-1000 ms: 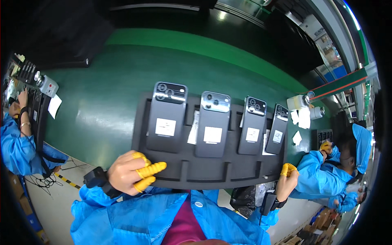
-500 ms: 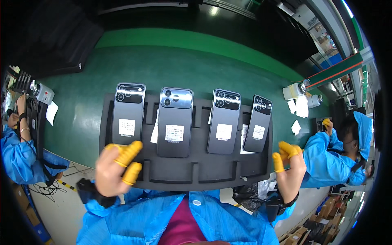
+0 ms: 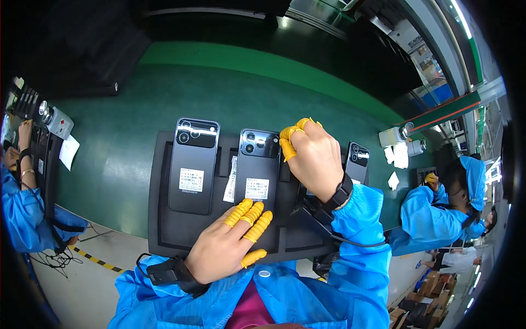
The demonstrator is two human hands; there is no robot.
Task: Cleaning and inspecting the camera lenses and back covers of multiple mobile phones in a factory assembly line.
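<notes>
My left hand lies with fingers stretched out across the lower end of the second dark smartphone, yellow finger cots on its fingertips. My right hand is closed, cotted fingertips curled together at that phone's upper right corner. Whatever they grip, if anything, is hidden. This phone lies back up, with a camera panel and a white label. To its left is a similar smartphone. A third phone is mostly covered by my right hand and wrist; a fourth smartphone shows beyond. They lie in a black compartmented tray.
A green work table carries the tray. White bottles stand at the left and right, with white wipes beside the right one. Co-workers in blue sit at both sides. A cable trails from my right wrist.
Both hands have moved inward over the tray: the left onto the second phone's lower end, the right to its upper right corner. The whole view has shifted, with phones appearing farther right.
</notes>
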